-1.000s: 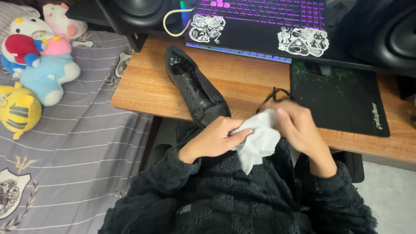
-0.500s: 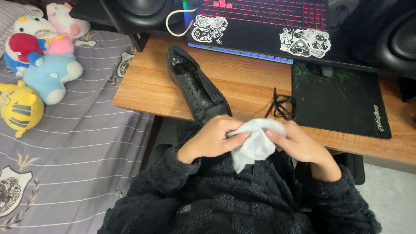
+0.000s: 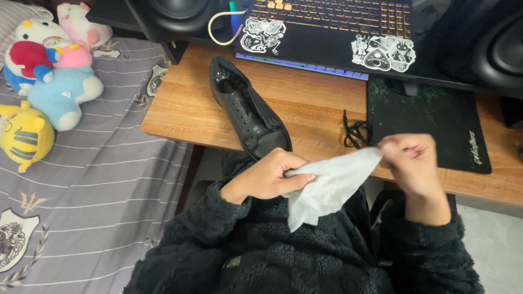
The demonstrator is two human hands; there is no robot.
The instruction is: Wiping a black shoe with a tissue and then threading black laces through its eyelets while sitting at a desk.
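- Left hand [image 3: 269,175]: fingers curled, pinching the near-left edge of a white wipe [image 3: 327,188] between thumb and fingertips, just in front of the toe of the shoe.
- Right hand [image 3: 413,163]: fingers bunched, gripping the far-right corner of the same wipe; the sheet is stretched between both hands, with a loose flap hanging down towards the dark fleece sleeves.
- Black leather shoe [image 3: 248,111]: lies on the wooden counter [image 3: 185,109], heel far, toe near and reaching the near edge; its laces appear removed. Neither hand nor wipe touches it.
- Black cord [image 3: 355,132], possibly a shoelace: coiled on the counter to the right of the shoe, beside the black mouse pad [image 3: 436,122].
- Laptop [image 3: 332,27] with stickers and two speakers stand at the far side.
- Plush toys [image 3: 46,81] rest on the striped bed at far left.
- Progress, as judged: the wipe is opened out and appears clean; the shoe is unlaced and positioned; wiping of the leather seems not yet begun.
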